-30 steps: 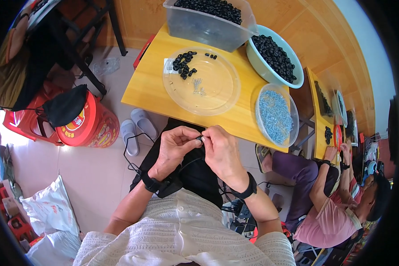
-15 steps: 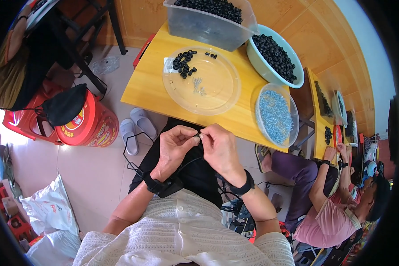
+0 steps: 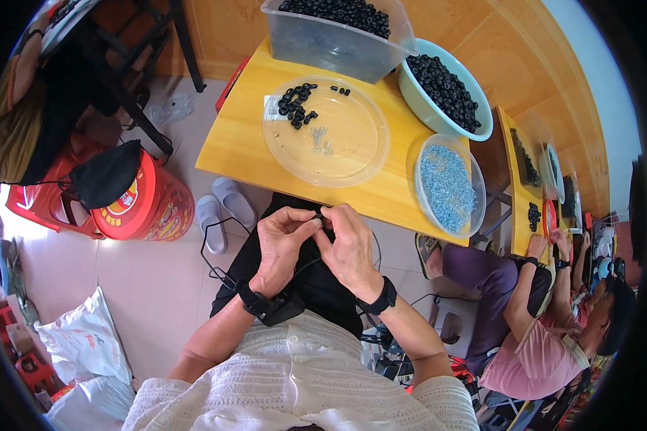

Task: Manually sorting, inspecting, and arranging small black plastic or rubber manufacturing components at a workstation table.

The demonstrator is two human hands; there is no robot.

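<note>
The wooden tabletop (image 3: 237, 144) reaches toward the person, its near edge just past the two hands. Along its far edge stands the clear plastic bin (image 3: 338, 61), heaped with small black rings. At the far right corner sits the pale green bowl (image 3: 423, 100), also full of black rings. The round clear lid (image 3: 356, 140) lies flat between the left edge and the middle. By the near right corner is the clear bowl (image 3: 480, 201), filled with light blue bits.

Off the near edge, above the person's lap, the left hand (image 3: 277, 241) has its thumb and forefinger pinching a small dark piece (image 3: 319, 217), mostly hidden by fingertips. The right hand (image 3: 351, 241) meets it from the other side, fingers bent; whether its grip pinches the piece too, I cannot tell.

On the lid, a loose cluster of black rings (image 3: 286, 109) lies toward the tabletop's left edge, a short row of black pieces (image 3: 341, 90) toward the far edge, and tiny clear bits (image 3: 319, 136) near the middle.
</note>
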